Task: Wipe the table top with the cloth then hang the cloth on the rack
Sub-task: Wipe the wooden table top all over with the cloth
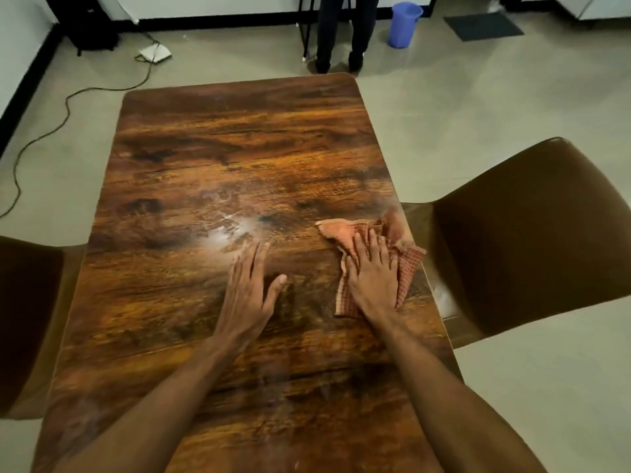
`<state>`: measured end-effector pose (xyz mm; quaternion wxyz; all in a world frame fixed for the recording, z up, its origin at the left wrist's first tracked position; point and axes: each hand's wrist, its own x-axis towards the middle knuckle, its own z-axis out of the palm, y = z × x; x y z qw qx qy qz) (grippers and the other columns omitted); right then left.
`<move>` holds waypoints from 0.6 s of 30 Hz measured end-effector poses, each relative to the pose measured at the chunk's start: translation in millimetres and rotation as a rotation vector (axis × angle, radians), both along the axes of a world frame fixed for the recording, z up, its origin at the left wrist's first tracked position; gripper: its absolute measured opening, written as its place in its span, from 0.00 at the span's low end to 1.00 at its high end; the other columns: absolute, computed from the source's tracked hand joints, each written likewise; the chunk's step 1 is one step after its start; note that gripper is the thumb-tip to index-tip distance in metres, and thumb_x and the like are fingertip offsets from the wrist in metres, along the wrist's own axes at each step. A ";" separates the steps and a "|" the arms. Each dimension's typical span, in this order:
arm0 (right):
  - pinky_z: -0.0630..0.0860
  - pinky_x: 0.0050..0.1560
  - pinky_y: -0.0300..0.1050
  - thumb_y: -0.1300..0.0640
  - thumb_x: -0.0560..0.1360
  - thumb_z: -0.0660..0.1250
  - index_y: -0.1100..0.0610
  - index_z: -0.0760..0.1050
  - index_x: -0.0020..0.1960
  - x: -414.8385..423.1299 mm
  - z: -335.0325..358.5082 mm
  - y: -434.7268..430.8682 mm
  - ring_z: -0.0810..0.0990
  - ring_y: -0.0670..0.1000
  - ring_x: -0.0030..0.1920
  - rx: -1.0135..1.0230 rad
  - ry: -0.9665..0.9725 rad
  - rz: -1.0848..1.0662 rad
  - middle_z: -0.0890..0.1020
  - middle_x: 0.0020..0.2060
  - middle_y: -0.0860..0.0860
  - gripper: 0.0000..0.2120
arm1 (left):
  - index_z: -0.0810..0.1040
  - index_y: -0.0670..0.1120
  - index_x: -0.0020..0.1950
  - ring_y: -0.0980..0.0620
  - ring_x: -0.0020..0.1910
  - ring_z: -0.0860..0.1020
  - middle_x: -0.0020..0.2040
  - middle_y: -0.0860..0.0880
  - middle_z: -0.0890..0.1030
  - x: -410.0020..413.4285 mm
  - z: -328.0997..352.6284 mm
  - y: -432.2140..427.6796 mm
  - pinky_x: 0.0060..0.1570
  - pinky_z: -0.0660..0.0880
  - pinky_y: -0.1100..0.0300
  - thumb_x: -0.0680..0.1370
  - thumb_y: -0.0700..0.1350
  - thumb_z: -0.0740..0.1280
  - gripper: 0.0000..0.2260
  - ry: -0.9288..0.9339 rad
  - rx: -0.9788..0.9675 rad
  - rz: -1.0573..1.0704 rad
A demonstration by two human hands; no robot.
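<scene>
Two bare forearms reach in from the near edge over the glossy, dark-grained wooden table top (239, 148), which has rounded far corners. The left hand (247, 295) lies palm down and flat on the bare wood near the middle of the table, its four fingers extended and held close together and the thumb angled out to the right; it holds nothing. The right hand (372, 281) is also flat and palm down, pressing on the crumpled orange-red checked cloth (408, 268), with the fingers slightly spread over the fabric rather than gripping it. The cloth sits on the table close to its right edge, bunched ahead of the fingertips and trailing out beside and behind the palm. Just beyond the left hand's fingertips a pale, hazy wet smear (227, 233) shines on the wood. A brown moulded plastic chair (532, 240) stands right against the table's right side, and part of another brown chair (27, 319) shows at the left edge. On the pale floor to the far left a thin cable (65, 107) winds towards a small white device (155, 52). Past the far end of the table stand a person's dark-trousered legs (341, 32), and to their right a blue plastic bucket (404, 24); whether it contains anything cannot be told from here. A dark floor mat (483, 25) lies further right.
</scene>
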<state>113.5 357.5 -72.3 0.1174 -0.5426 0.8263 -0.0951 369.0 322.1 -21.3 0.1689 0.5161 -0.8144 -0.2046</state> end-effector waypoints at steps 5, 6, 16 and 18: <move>0.49 0.80 0.63 0.42 0.85 0.49 0.50 0.49 0.84 120.2 2.8 42.2 0.47 0.57 0.83 0.001 -0.041 0.373 0.48 0.84 0.52 0.30 | 0.55 0.47 0.82 0.54 0.81 0.50 0.82 0.46 0.56 38.7 1.4 32.7 0.78 0.38 0.58 0.82 0.63 0.50 0.32 -0.032 0.009 0.043; 0.50 0.80 0.62 0.41 0.84 0.49 0.48 0.51 0.84 137.8 0.8 51.5 0.50 0.56 0.83 -0.001 -0.046 0.495 0.50 0.84 0.50 0.30 | 0.56 0.47 0.82 0.55 0.80 0.50 0.82 0.46 0.57 49.0 -0.3 38.7 0.78 0.38 0.59 0.83 0.62 0.51 0.31 -0.039 -0.001 0.048; 0.50 0.79 0.66 0.41 0.84 0.48 0.53 0.53 0.84 162.4 9.6 102.4 0.48 0.58 0.83 0.005 0.009 -0.034 0.51 0.84 0.53 0.31 | 0.56 0.48 0.82 0.53 0.81 0.51 0.82 0.48 0.55 165.6 -11.2 101.2 0.80 0.43 0.52 0.83 0.63 0.50 0.31 0.025 0.039 0.108; 0.47 0.80 0.64 0.41 0.84 0.50 0.48 0.47 0.84 238.1 5.5 127.2 0.43 0.55 0.83 0.005 -0.022 0.276 0.47 0.84 0.49 0.31 | 0.57 0.48 0.81 0.52 0.81 0.52 0.82 0.47 0.56 186.0 -14.8 117.1 0.79 0.43 0.52 0.83 0.63 0.50 0.31 0.030 0.046 0.102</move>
